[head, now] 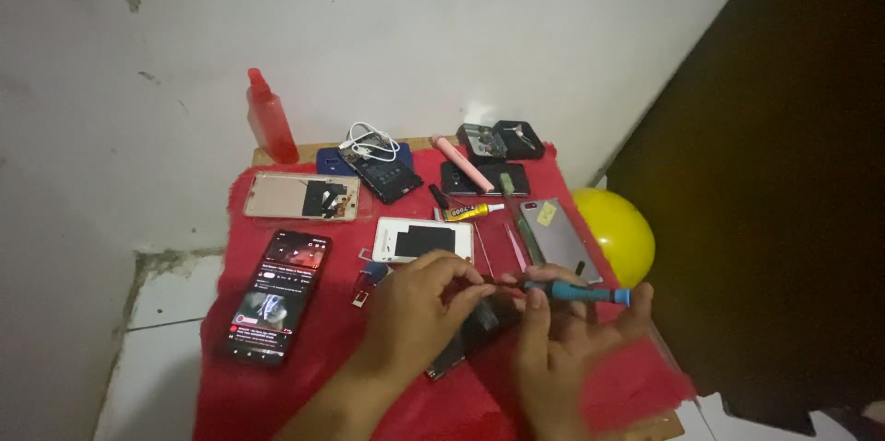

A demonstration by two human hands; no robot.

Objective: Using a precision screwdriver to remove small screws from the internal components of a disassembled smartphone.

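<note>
1. Both hands sat low over the red cloth (277, 395), close together. The left hand (415, 312) was curled, its fingertips pinching something small and dark right at the screwdriver's tip; what exactly, I could not tell.
2. The right hand (562, 349) gripped the blue-handled screwdriver (581, 293) lying nearly flat, tip pointing left toward the other hand's pinch.
3. Under both hands lay the dark phone (470, 335), mostly hidden. Judging by that, a steadier job would come from holding the driver more upright and pressing the phone flat.
4. Just left, a lit phone (277, 296) showed a video, well clear of the work.
5. Beyond the knuckles rested a white phone frame (422, 240), tweezers (514, 246) and a glue tube (468, 211); loose screws could roll there.
6. Farthest back stood a red bottle (270, 118), with a yellow ball (616, 234) at the right edge.
</note>
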